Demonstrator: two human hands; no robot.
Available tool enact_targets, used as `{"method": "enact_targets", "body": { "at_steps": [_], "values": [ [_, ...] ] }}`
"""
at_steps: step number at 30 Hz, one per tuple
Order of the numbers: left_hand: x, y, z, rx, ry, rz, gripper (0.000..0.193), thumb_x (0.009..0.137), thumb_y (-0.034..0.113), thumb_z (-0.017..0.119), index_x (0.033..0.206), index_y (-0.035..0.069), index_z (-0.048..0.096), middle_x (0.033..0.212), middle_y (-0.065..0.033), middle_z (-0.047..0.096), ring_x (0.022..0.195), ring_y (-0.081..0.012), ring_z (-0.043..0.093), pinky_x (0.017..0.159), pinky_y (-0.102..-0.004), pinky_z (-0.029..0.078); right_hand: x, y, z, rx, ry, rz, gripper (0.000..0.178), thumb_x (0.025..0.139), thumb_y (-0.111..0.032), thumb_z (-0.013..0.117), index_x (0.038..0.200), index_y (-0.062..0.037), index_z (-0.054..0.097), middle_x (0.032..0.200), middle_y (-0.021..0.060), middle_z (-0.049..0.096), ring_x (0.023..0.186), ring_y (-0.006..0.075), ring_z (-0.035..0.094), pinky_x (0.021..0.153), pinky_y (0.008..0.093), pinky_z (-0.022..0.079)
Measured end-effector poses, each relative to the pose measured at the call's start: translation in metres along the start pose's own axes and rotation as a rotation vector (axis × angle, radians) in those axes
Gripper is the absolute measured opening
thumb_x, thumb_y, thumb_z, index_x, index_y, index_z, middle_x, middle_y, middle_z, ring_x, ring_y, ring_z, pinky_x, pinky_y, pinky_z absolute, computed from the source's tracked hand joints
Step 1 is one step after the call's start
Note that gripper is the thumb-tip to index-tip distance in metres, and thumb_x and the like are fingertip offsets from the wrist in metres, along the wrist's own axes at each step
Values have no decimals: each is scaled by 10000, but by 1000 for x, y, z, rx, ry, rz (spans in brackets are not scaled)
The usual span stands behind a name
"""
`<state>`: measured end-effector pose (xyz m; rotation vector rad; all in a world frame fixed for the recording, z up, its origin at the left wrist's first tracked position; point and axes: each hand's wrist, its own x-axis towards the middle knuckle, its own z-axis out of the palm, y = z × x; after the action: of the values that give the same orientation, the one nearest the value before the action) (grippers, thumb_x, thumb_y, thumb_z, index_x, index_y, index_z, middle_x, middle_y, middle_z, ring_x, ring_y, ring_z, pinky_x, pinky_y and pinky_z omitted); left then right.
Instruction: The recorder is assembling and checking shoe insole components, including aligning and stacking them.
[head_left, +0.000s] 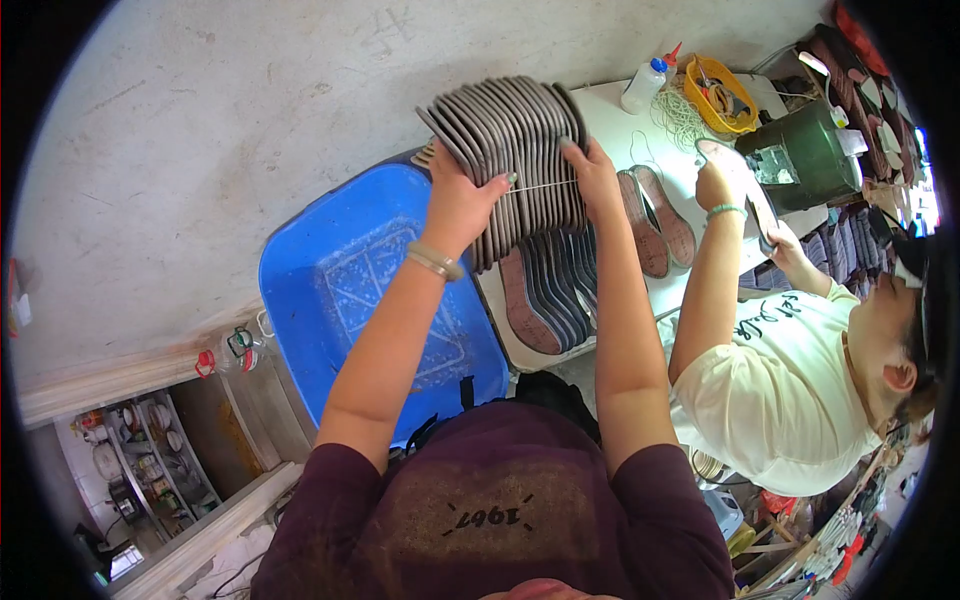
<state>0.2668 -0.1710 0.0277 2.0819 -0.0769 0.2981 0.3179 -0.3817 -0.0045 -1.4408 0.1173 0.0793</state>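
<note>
A thick bundle of grey-brown shoe insoles point(512, 125) stands on edge, with a pale string point(545, 187) running across it. My left hand point(462, 205), with a bangle on its wrist, grips the bundle's left side, the thumb near the string. On the right side my right hand point(596, 180) presses against the bundle, fingers partly hidden behind it. Just below, a row of dark insoles with brown faces point(532, 310) leans together on the white table point(625, 130). Two loose brown insoles point(648, 225) lie right of my right forearm.
A large blue plastic tub point(385, 270) sits at my left. At the back right are a white bottle point(645, 85), tangled string point(680, 118), a yellow basket point(722, 95) and a green box point(810, 150). A co-worker in a pale shirt point(770, 390) holds an insole point(755, 195) at my right.
</note>
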Motion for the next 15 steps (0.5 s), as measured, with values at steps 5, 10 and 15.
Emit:
{"method": "enact_targets", "body": {
  "at_steps": [5,10,15],
  "values": [
    [-1,-24,15,54,-66,-272,957,719,306,756,1411,-31,187,1328,-289,364,1193,-444,458,1010,-451,404,0,5,0,-32,-48,9,445,884,-168,639,1266,23,514,1108,128,638,937,189,623,835,308,505],
    [-1,-5,19,145,2,-296,1104,699,343,798,1432,-76,87,1388,-323,272,1263,-459,374,1054,-436,362,8,12,-5,-95,-14,-16,629,785,-176,719,1322,34,470,1135,167,640,1016,235,621,902,322,474],
    [0,8,15,172,44,-327,1287,672,374,828,1432,-105,-93,1470,-338,126,1347,-450,274,1108,-410,302,6,-8,15,-555,163,-55,712,760,-186,756,1336,63,418,1165,193,616,1025,243,623,895,326,490]
  ]
}}
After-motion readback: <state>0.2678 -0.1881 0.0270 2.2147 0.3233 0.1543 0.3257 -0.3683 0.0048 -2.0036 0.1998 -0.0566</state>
